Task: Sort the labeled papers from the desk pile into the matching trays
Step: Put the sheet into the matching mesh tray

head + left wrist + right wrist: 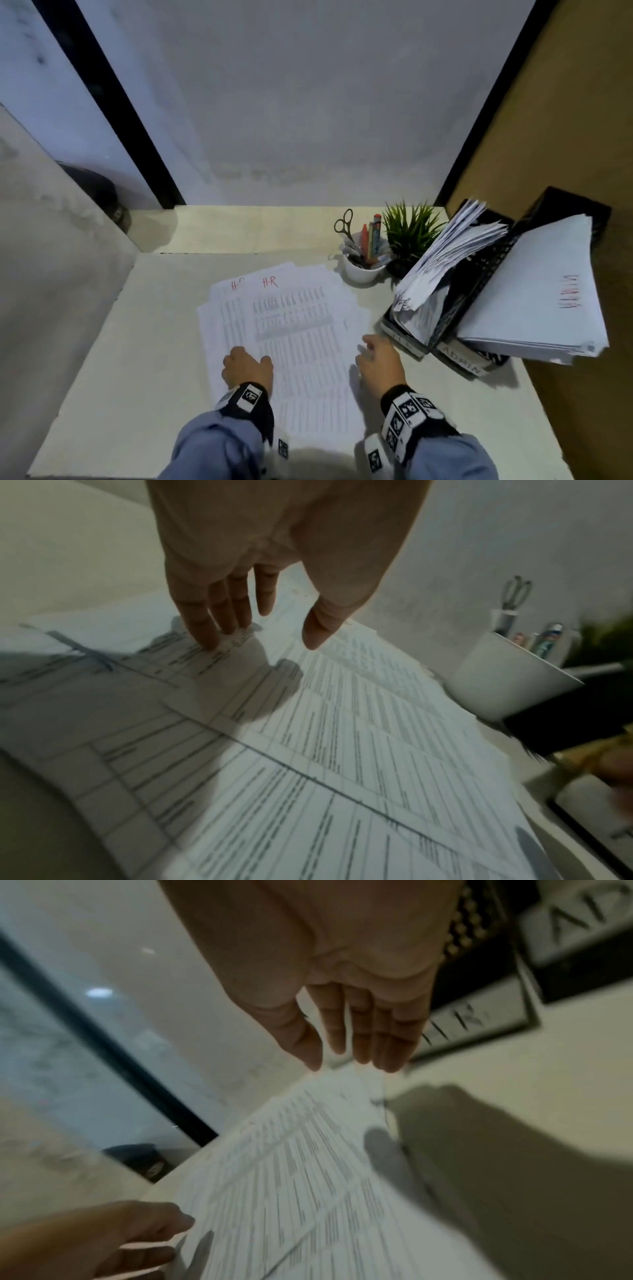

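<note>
Both hands slack: left hand (247, 367) on the pile (291, 346), right hand (378, 359) at its edge, nearer the HR tray (416, 322).

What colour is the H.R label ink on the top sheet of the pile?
Red, handwritten at the far edge of the top sheet; it shows best in the head view.
</note>
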Available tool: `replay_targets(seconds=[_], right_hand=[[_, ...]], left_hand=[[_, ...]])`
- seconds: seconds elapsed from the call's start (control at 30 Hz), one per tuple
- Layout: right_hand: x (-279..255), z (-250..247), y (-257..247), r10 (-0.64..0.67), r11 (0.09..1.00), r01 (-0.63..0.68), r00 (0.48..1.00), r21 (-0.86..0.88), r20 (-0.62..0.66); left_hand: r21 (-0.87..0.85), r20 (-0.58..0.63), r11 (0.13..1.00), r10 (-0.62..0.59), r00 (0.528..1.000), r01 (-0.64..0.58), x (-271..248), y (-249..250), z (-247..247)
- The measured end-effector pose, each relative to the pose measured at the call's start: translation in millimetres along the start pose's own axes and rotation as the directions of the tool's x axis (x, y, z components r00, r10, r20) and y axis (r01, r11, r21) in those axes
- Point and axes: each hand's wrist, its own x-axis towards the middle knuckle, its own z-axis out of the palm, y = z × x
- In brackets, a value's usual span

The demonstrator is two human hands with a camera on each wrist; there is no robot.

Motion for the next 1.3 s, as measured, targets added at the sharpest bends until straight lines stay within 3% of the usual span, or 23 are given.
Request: replay_targets(seconds=[0.1,0.17,0.33,0.47,0.6,0.67,0.73,0.8,0.83,0.9,0.97,1.0,1.17,1.23,1.3], right_hand=[[5.5,21.7,5.1,0.164,0.986,-0.164,0.986,0.003,0.008],[9.9,32.6,6.6,0.198,0.977,-0.195,0.980,-0.082,0.030],[13.4,41.6,3.9,0.256,0.966,-0.256,0.967,-0.035,-0.018],[15.7,39.4,7.3,0.250,0.966,-0.255,0.964,-0.042,-0.093],[18.5,32.5,6.3,0.260,0.959,-0.246,0.961,0.137,-0.092],[21.3,30.2,2.4,0.287,0.892,-0.239,0.955,0.384,-0.073],[23.2,27.2,-5.7,0.331,0.704,-0.258,0.944,0.661,0.015],[27.7,27.3,-7.0,0.337,0.535,-0.269,0.937,0.801,0.090],[33.2,31.2,-3.9,0.333,0.496,-0.256,0.939,0.830,0.090],[45.2,45.3,16.1,0.407,0.577,-0.257,0.914,0.775,0.000],[45.2,50.9,13.8,0.452,0.681,-0.308,0.891,0.664,-0.050],[38.0,47.8,7.1,0.473,0.661,-0.318,0.880,0.680,-0.048],[26.5,33.2,-2.9,0.326,0.722,-0.274,0.945,0.635,0.037],[29.1,34.7,0.9,0.333,0.718,-0.275,0.942,0.639,0.031],[35.0,34.5,7.2,0.322,0.734,-0.260,0.947,0.627,0.016]], left_hand=[[-0.033,0.006,0.999,-0.021,1.000,0.021,4.5,-0.7,2.1],[-0.082,0.016,0.997,-0.015,1.000,0.016,5.0,1.1,4.1],[-0.269,0.144,0.961,-0.025,0.989,0.064,8.8,-0.6,5.8],[-0.368,0.194,0.929,0.106,0.975,-0.028,19.4,-13.1,9.1],[-0.510,0.262,0.860,0.192,0.946,-0.033,23.0,-26.7,3.4],[-0.514,0.332,0.858,0.214,0.919,-0.015,22.6,-30.9,-2.1],[-0.518,0.420,0.855,0.240,0.875,0.015,19.5,-30.0,-10.3],[-0.491,0.510,0.871,0.259,0.820,0.030,14.5,-26.8,-19.5],[-0.486,0.543,0.873,0.271,0.795,0.035,13.6,-26.6,-22.8],[-0.499,0.566,0.865,0.286,0.773,0.045,13.5,-26.0,-27.2],[-0.541,0.546,0.838,0.281,0.790,0.076,15.3,-27.1,-28.8],[-0.568,0.536,0.817,0.278,0.797,0.098,16.3,-28.1,-29.9],[-0.616,0.502,0.778,0.266,0.823,0.125,22.4,-31.5,-37.5],[-0.614,0.408,0.783,0.210,0.888,0.097,29.0,-35.7,-39.5],[-0.587,0.235,0.808,0.120,0.965,0.042,37.7,-39.6,-41.6]])
